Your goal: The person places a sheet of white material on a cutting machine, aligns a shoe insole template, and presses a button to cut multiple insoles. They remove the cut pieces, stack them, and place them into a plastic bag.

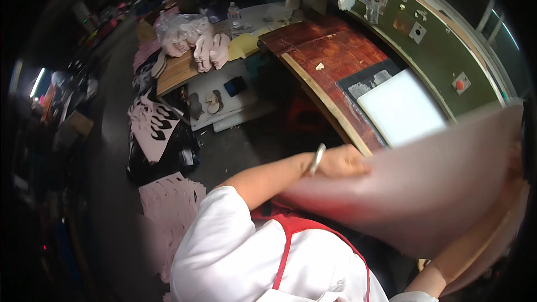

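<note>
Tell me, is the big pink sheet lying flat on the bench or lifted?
Lifted: the pink sheet curves in the air above the bench, with the left hand gripping its edge.

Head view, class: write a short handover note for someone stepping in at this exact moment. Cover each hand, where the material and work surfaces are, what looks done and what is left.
Left hand: grips the near left edge of the large pink sheet, bracelet on the wrist.
Right hand: mostly hidden behind the sheet's right edge; it seems to hold that side.
Sheet: held up, curved, not lying flat on the bench.
White cutting board: bare, on the wooden bench.
Done: pink sheets with shapes cut out lie on the floor to the left.
Left: this sheet shows no cuts yet.
</note>
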A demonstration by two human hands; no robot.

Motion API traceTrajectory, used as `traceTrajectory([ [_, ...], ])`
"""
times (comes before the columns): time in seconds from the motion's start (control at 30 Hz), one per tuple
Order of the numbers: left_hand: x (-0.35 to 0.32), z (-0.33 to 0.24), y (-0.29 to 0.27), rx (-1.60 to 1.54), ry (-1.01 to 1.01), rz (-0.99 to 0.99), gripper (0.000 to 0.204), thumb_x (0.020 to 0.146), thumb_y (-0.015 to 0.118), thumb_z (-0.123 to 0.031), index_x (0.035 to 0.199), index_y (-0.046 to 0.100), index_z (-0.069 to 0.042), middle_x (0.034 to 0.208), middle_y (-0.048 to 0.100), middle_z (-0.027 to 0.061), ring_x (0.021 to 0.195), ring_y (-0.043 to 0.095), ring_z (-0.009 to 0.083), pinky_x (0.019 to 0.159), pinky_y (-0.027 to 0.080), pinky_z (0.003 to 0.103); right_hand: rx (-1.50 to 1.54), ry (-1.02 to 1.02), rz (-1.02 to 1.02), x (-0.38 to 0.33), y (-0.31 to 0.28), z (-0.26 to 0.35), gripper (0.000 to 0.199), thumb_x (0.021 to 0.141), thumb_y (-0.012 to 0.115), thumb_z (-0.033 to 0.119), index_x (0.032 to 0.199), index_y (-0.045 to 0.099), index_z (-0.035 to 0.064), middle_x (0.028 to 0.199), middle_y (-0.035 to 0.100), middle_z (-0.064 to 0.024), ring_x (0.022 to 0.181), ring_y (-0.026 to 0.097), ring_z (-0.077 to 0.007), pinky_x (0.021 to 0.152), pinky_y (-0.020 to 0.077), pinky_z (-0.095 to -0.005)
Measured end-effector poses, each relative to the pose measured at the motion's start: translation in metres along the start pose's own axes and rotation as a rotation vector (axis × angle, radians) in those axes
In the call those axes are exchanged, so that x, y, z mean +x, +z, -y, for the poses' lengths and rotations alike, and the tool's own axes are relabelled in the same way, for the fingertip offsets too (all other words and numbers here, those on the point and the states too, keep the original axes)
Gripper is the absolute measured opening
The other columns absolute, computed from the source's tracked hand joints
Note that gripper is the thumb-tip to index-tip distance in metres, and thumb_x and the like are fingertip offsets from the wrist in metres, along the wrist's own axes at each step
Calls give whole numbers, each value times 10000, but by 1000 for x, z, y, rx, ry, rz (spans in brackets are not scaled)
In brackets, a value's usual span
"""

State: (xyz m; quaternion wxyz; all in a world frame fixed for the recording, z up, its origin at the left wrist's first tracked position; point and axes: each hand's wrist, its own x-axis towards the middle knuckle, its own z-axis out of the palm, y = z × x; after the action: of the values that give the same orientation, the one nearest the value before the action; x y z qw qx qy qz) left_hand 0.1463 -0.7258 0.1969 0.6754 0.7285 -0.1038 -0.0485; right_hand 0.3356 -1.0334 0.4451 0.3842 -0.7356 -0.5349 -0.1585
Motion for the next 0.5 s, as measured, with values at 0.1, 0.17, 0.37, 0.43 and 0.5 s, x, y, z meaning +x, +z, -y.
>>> traceTrajectory([
  [0.1, 16, 36, -32, 138, -151, -288, 338, 944, 567, -276, 1035, 648, 39, 838, 679, 69, 753, 593, 108, 699, 498, 289, 152, 271, 93, -55, 49, -126, 96, 872, 620, 107, 924, 563, 49, 827, 513, -24, 738, 502, -145, 704, 416, -268],
  [0.17, 1, 63, -47, 238, -312, -361, 380, 935, 572, -327, 1041, 653, 29, 857, 692, 93, 768, 596, 127, 728, 496, 306, -249, 508, -85, -141, 79, -182, 209, 849, 676, 155, 827, 570, -23, 749, 585, -107, 690, 525, -149, 643, 443, -322],
  [0.37, -34, 105, -45, 113, -612, -488, 408, 904, 629, -335, 1031, 665, 51, 903, 686, 88, 824, 595, 125, 760, 490, 303, -583, 1111, -275, -372, 125, -169, 252, 790, 709, 194, 788, 584, -24, 761, 579, -149, 720, 560, -256, 671, 467, -375],
  [0.43, -23, 102, -43, 29, -519, -462, 381, 906, 632, -307, 1034, 663, 50, 875, 674, 60, 782, 591, 111, 716, 488, 276, -566, 1135, -417, -391, 126, -140, 305, 792, 713, 219, 887, 593, -45, 880, 609, -175, 832, 576, -283, 772, 472, -378],
  [0.5, -4, 95, -49, -60, -549, -461, 335, 921, 613, -283, 965, 660, 46, 815, 656, 32, 697, 568, 83, 622, 472, 255, -746, 1280, -341, -395, 120, -114, 413, 808, 693, 313, 1002, 610, -42, 989, 641, -217, 916, 611, -351, 820, 479, -408],
])
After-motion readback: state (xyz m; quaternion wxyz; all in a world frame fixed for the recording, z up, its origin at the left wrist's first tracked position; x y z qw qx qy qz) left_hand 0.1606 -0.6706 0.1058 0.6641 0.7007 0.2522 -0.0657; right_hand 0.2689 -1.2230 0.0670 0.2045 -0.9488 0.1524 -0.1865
